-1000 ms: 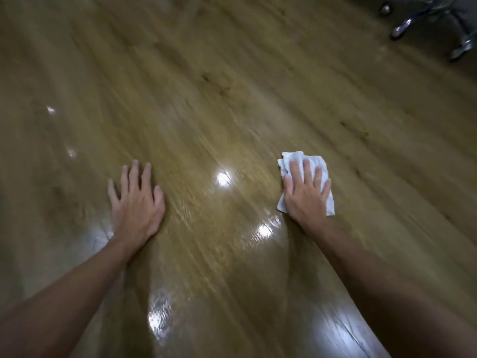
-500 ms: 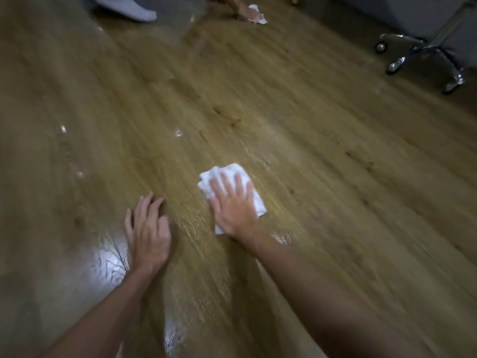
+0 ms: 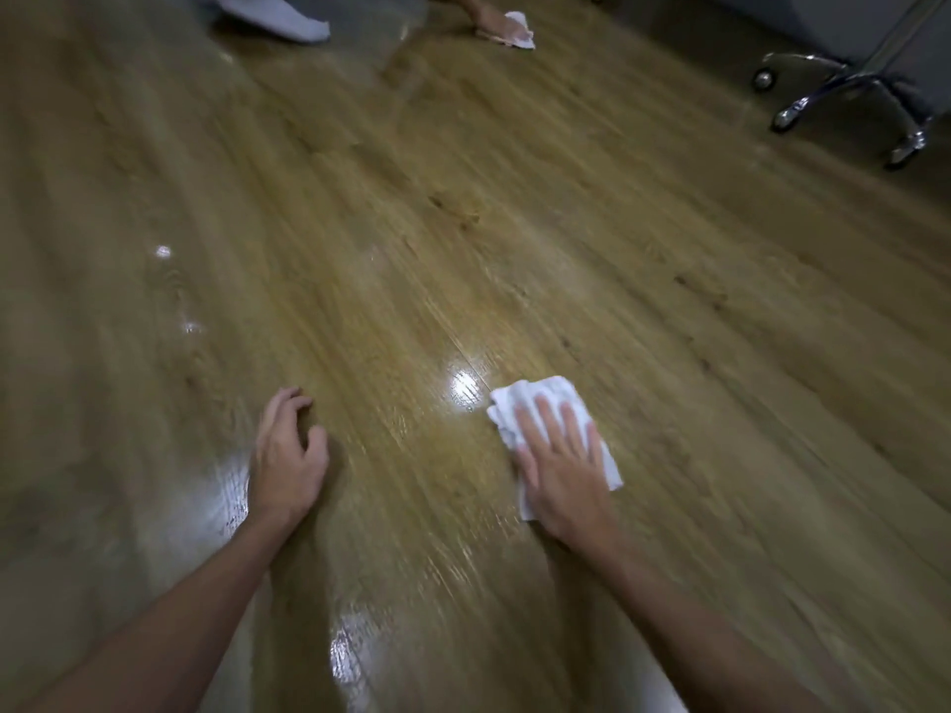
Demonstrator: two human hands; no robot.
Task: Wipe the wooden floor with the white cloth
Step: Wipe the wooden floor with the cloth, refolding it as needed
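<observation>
The wooden floor [image 3: 514,239] fills the view, shiny with light reflections. A crumpled white cloth [image 3: 535,398] lies on it right of centre. My right hand [image 3: 561,460] presses flat on the cloth with straight fingers, covering most of it. My left hand [image 3: 285,455] rests on the bare floor to the left, propped on its fingertips with the fingers bent, holding nothing.
A chrome office chair base [image 3: 849,90] with castors stands at the far right. At the far edge another person's socked foot [image 3: 278,15] and a hand on a second white cloth [image 3: 507,25] are on the floor.
My right hand slid the cloth left toward my left hand, then back to the right. My left hand's fingers went from flat to bent. The view tilted up, showing the other person.
</observation>
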